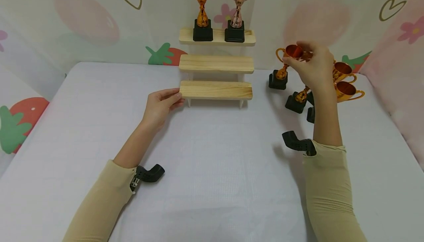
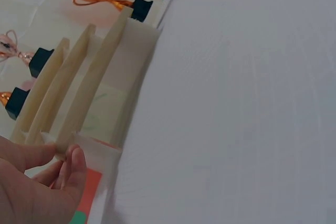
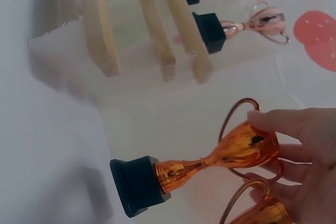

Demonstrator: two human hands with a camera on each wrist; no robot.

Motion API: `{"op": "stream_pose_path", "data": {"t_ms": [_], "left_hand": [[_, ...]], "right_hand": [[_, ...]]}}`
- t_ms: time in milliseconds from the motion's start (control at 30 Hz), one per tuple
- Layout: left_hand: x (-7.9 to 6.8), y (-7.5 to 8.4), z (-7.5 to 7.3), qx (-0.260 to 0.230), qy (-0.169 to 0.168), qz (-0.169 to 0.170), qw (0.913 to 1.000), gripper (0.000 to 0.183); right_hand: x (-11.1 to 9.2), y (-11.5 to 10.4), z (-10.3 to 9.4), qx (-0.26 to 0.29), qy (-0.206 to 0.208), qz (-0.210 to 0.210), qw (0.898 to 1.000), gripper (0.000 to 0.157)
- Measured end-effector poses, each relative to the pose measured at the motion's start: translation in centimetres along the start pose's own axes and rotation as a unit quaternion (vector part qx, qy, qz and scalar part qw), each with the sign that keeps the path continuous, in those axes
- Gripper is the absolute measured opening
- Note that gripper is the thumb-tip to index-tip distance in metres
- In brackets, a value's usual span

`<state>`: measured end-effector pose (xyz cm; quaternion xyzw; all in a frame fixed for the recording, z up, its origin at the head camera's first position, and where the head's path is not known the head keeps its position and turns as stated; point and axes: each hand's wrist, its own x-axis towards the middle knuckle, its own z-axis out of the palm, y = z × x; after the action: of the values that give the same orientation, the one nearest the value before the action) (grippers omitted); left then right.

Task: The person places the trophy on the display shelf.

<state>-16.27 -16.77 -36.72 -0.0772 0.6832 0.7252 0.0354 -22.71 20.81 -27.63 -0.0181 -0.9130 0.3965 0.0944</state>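
— What sort of place is this?
— A decorated corner; home or studio, I can't tell.
— What shows it?
— A white-covered bench [image 1: 212, 183] beneath the left hand [image 1: 158, 107] and right hand [image 1: 316, 65], and beyond both a pale backdrop [image 1: 159, 21] printed with strawberries [image 1: 175, 56].
— And beside them?
— A pink panel [image 1: 394, 84] with a flower [image 1: 413, 31], right of the right hand, and black wrist cameras [image 1: 150, 174] on the sleeves [image 1: 101, 201] behind both hands.
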Motion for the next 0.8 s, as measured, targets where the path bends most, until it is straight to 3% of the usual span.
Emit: {"op": "stream_pose_path", "data": {"t_ms": [800], "left_hand": [[0.0,0.0,0.0,0.0,0.006,-0.007,1.0,0.041]], "right_hand": [[-1.2,-1.9,0.3,0.023,-0.016,-0.033,0.999,0.064]]}}
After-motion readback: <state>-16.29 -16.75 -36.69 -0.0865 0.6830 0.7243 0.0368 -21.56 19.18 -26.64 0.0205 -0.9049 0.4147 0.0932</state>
